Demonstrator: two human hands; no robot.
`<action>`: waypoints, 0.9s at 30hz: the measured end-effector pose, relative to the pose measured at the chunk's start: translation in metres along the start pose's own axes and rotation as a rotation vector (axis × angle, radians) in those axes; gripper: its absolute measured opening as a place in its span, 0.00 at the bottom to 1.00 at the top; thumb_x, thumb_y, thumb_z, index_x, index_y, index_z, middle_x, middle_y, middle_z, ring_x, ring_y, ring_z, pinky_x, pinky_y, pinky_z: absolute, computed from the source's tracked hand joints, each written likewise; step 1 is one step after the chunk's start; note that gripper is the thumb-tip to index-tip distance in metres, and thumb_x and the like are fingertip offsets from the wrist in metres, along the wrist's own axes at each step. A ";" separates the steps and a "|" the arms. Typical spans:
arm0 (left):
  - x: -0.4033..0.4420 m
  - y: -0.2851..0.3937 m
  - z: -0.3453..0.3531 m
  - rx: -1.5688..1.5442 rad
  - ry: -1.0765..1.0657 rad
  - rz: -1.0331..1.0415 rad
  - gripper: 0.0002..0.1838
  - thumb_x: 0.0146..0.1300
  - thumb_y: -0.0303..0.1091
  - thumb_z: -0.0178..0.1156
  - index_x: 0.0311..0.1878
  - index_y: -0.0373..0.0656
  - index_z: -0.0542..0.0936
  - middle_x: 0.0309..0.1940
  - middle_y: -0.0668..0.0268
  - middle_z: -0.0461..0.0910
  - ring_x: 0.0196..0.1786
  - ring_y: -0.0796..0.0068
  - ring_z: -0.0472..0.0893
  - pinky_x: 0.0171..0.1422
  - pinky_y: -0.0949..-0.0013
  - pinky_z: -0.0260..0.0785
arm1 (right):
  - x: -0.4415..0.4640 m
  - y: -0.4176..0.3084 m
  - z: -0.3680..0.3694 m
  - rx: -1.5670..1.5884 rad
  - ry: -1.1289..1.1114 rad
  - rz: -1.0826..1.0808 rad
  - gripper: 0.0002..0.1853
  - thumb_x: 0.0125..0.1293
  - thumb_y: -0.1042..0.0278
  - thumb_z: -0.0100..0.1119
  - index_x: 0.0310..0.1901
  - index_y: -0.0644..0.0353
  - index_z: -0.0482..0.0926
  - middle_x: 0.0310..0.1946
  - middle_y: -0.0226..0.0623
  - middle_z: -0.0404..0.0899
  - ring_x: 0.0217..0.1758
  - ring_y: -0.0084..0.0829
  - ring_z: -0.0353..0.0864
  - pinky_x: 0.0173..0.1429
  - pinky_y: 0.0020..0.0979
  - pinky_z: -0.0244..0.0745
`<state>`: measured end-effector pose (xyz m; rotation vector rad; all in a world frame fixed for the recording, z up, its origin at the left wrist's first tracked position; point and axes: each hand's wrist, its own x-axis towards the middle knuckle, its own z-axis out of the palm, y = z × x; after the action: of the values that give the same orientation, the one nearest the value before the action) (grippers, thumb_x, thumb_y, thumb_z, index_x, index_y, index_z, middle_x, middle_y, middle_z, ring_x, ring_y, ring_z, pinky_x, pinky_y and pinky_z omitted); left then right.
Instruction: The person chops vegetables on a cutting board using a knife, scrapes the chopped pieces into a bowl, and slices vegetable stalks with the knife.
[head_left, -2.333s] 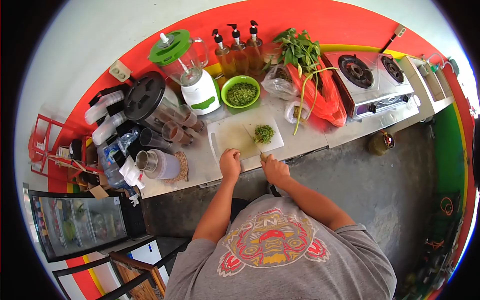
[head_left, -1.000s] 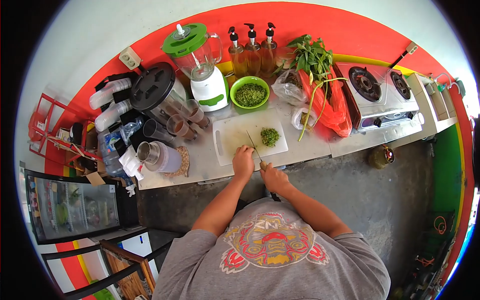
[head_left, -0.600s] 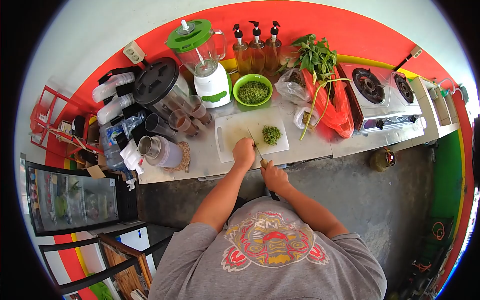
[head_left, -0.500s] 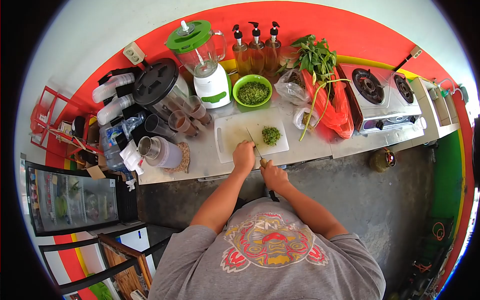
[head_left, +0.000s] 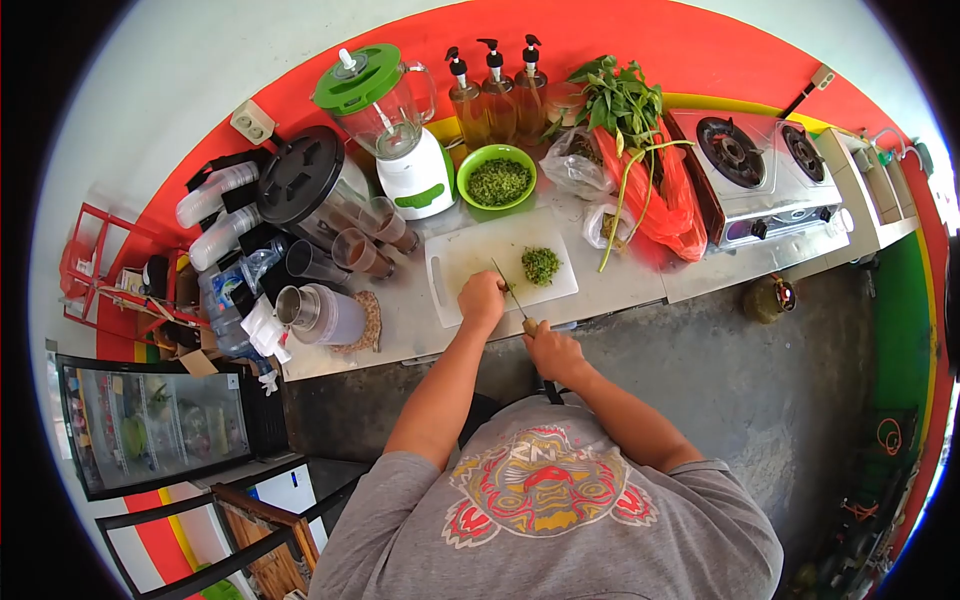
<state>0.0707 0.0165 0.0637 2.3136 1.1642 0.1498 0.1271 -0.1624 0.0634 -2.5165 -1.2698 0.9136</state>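
Observation:
A white cutting board [head_left: 460, 248] lies on the counter in front of me, with a small heap of chopped greens [head_left: 541, 265] on its right side. My right hand [head_left: 556, 352] is closed around the light wooden handle of a knife [head_left: 509, 289], its blade slanting up and left over the board. Beside the blade's left side, my left hand [head_left: 483, 300] rests at the board's front edge with its fingers curled. Whatever lies under those fingers is hidden. Behind the board stands a green bowl [head_left: 497, 204] filled with chopped greens.
A blender [head_left: 415, 175], pump bottles [head_left: 498, 105] and leafy stalks [head_left: 622, 105] on a red plastic bag [head_left: 672, 215] line the back. To the right is a gas stove [head_left: 760, 180]. Cups [head_left: 362, 255] and a metal-topped jug [head_left: 330, 315] stand left.
The whole view has tilted slightly. Both hands and the knife stay almost where they were over the board, and the heap of greens looks much the same.

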 end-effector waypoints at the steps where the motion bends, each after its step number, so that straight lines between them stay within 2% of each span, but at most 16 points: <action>1: 0.001 -0.001 0.001 -0.003 0.001 0.003 0.05 0.56 0.27 0.64 0.33 0.48 0.88 0.34 0.58 0.87 0.41 0.51 0.86 0.43 0.53 0.78 | -0.001 -0.001 0.000 0.015 -0.020 0.030 0.26 0.79 0.43 0.47 0.50 0.64 0.69 0.39 0.57 0.87 0.44 0.58 0.88 0.49 0.53 0.83; 7: -0.011 -0.004 0.016 0.032 0.070 0.017 0.06 0.58 0.26 0.63 0.34 0.46 0.88 0.35 0.59 0.86 0.41 0.52 0.86 0.44 0.53 0.79 | 0.007 -0.007 -0.015 -0.020 -0.011 0.002 0.25 0.78 0.44 0.49 0.50 0.65 0.69 0.39 0.54 0.87 0.45 0.55 0.89 0.49 0.50 0.84; 9: -0.024 -0.004 0.017 0.076 0.212 0.176 0.07 0.61 0.26 0.62 0.38 0.46 0.88 0.38 0.59 0.85 0.44 0.53 0.85 0.46 0.54 0.79 | 0.005 -0.005 -0.002 -0.019 0.029 -0.019 0.25 0.78 0.44 0.49 0.49 0.65 0.69 0.37 0.55 0.87 0.42 0.56 0.89 0.46 0.51 0.84; 13: -0.031 -0.006 0.026 0.083 0.286 0.226 0.07 0.63 0.27 0.61 0.41 0.46 0.88 0.40 0.59 0.83 0.46 0.54 0.84 0.49 0.54 0.78 | 0.006 0.001 0.006 -0.032 0.067 -0.026 0.25 0.77 0.45 0.51 0.47 0.65 0.69 0.34 0.57 0.86 0.39 0.56 0.89 0.43 0.51 0.84; 16: -0.018 -0.005 0.017 -0.032 0.239 0.113 0.06 0.63 0.27 0.62 0.38 0.46 0.88 0.38 0.59 0.85 0.43 0.52 0.85 0.47 0.53 0.79 | 0.005 -0.001 -0.006 -0.021 0.052 -0.042 0.25 0.77 0.45 0.51 0.47 0.65 0.69 0.34 0.56 0.87 0.39 0.55 0.89 0.43 0.50 0.84; 18: -0.005 -0.007 0.011 -0.061 0.046 -0.027 0.04 0.61 0.27 0.65 0.36 0.44 0.88 0.36 0.59 0.87 0.41 0.51 0.86 0.46 0.53 0.79 | 0.003 -0.004 0.000 -0.025 0.054 -0.047 0.25 0.77 0.44 0.51 0.47 0.65 0.69 0.35 0.56 0.87 0.39 0.55 0.89 0.44 0.50 0.84; 22: 0.000 -0.008 0.012 -0.063 0.064 -0.036 0.04 0.60 0.29 0.65 0.32 0.43 0.88 0.32 0.56 0.87 0.38 0.48 0.86 0.42 0.50 0.79 | 0.009 -0.004 0.008 -0.027 0.055 -0.012 0.25 0.78 0.44 0.50 0.47 0.65 0.70 0.36 0.55 0.87 0.40 0.55 0.89 0.45 0.51 0.84; 25: -0.015 -0.012 0.021 -0.012 0.102 0.030 0.04 0.61 0.28 0.64 0.36 0.44 0.88 0.36 0.58 0.86 0.41 0.50 0.85 0.46 0.52 0.79 | 0.018 -0.005 0.002 -0.054 0.041 -0.011 0.25 0.78 0.44 0.50 0.48 0.65 0.69 0.36 0.55 0.87 0.40 0.56 0.89 0.45 0.51 0.84; 27: -0.025 -0.020 0.031 0.049 0.272 0.240 0.06 0.63 0.27 0.63 0.40 0.44 0.87 0.39 0.60 0.84 0.44 0.52 0.84 0.48 0.55 0.79 | 0.011 -0.005 0.001 -0.046 0.064 -0.042 0.25 0.78 0.44 0.49 0.48 0.65 0.70 0.36 0.55 0.87 0.40 0.56 0.89 0.45 0.50 0.84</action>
<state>0.0512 -0.0059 0.0309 2.5294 1.0178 0.5446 0.1278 -0.1512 0.0598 -2.5219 -1.3325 0.7970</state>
